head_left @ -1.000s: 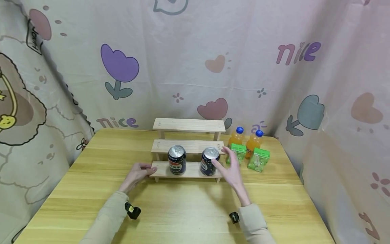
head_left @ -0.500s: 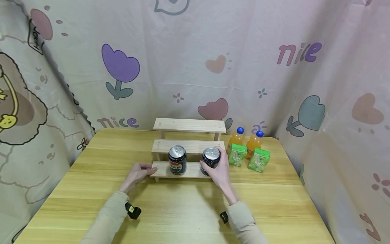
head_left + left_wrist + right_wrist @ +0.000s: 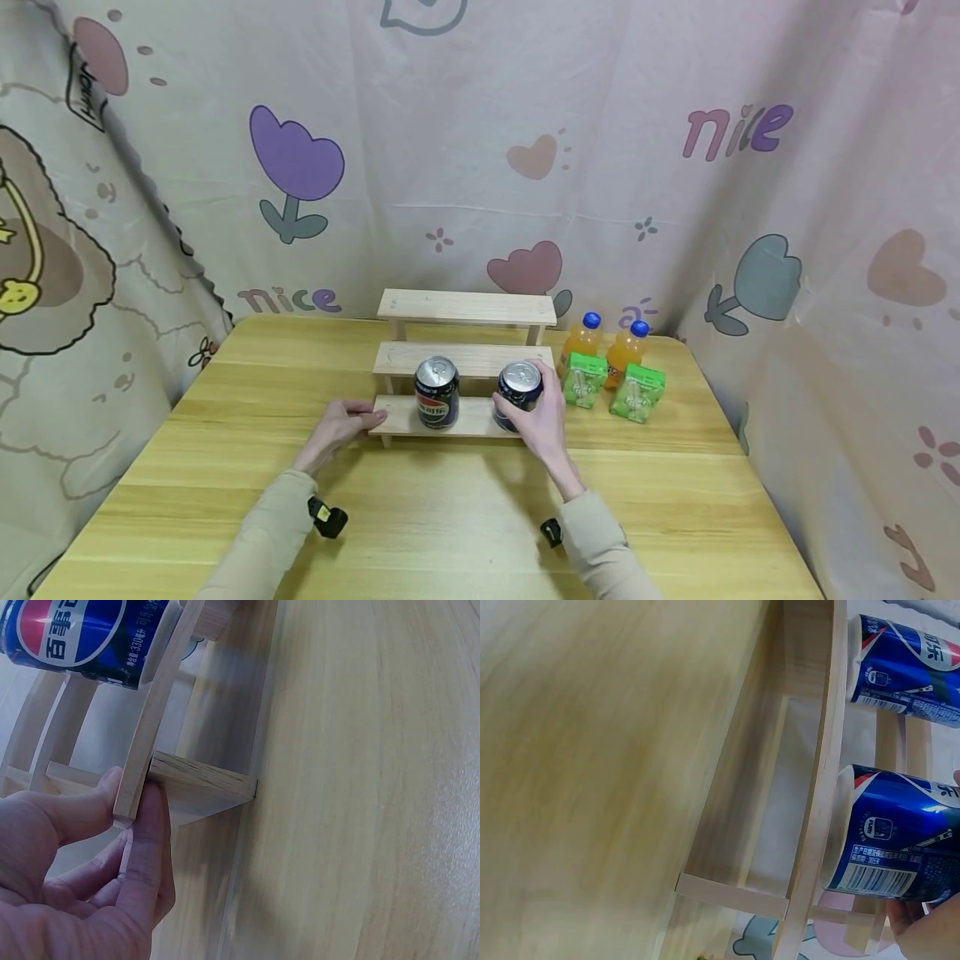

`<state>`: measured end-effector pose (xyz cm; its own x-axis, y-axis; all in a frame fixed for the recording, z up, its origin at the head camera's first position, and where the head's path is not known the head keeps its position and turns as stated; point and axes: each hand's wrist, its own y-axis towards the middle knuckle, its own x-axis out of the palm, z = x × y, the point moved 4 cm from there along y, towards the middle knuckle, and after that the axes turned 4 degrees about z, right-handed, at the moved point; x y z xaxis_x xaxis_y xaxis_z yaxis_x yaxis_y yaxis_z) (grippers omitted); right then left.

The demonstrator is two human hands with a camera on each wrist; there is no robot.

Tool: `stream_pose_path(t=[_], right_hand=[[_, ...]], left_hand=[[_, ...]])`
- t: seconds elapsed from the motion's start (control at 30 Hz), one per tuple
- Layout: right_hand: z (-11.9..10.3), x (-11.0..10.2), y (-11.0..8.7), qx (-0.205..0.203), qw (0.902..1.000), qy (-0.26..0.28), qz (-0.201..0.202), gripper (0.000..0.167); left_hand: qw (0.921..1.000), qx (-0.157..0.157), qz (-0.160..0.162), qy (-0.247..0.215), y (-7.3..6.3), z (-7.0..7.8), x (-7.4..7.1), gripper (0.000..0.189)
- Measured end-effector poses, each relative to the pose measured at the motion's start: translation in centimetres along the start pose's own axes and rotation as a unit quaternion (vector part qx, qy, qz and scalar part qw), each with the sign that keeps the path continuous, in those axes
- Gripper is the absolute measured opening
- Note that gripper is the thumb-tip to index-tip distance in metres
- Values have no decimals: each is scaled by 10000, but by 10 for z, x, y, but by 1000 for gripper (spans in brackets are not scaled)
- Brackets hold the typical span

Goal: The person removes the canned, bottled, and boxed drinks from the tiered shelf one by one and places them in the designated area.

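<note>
A three-step wooden display rack (image 3: 467,308) stands on the table. At the left end of its lowest step, my left hand (image 3: 337,432) pinches the board; the left wrist view shows the thumb (image 3: 90,814) above and fingers (image 3: 146,862) beneath. Two dark blue Pepsi cans stand upright on that step. The left can (image 3: 437,393) is untouched. My right hand (image 3: 542,421) grips the right can (image 3: 520,379), thumb on the near left side and fingers around the right. In the right wrist view the held can (image 3: 900,832) sits against the board, and only part of the hand (image 3: 934,934) shows.
Right of the rack stand two orange drink bottles (image 3: 622,354) with blue caps. Two green drink cartons (image 3: 637,393) are in front of them. A printed curtain (image 3: 420,150) hangs behind and beside the wooden table (image 3: 435,533).
My right hand has moved left from beside the right can, and its spread fingers have closed around it. The left hand and both cans stay where they were.
</note>
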<state>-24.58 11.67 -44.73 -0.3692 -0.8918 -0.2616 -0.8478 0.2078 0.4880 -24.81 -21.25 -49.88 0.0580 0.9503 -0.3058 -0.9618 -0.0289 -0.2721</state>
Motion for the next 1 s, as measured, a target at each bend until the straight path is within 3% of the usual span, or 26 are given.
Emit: stream_pose_path(t=[0.13,0.37,0.6,0.8,1.0], right_hand=[[1,-6,0,55,9997,228,-3,71],[3,-29,0,622,9970,448,-75,74],[6,-54,1,758,9938,812,-47,75],[14,-73,2,730,9928,941,152,75],[27,-93,4,1039,9890,970,410,73]], left_hand=[[10000,-13,17,12,-1,0,0,52],[9999,-87,74,6,-3,1,0,53],[9999,-92,65,113,-3,2,0,55],[10000,-38,52,37,-2,2,0,53],[10000,-58,32,-16,-1,2,1,53]])
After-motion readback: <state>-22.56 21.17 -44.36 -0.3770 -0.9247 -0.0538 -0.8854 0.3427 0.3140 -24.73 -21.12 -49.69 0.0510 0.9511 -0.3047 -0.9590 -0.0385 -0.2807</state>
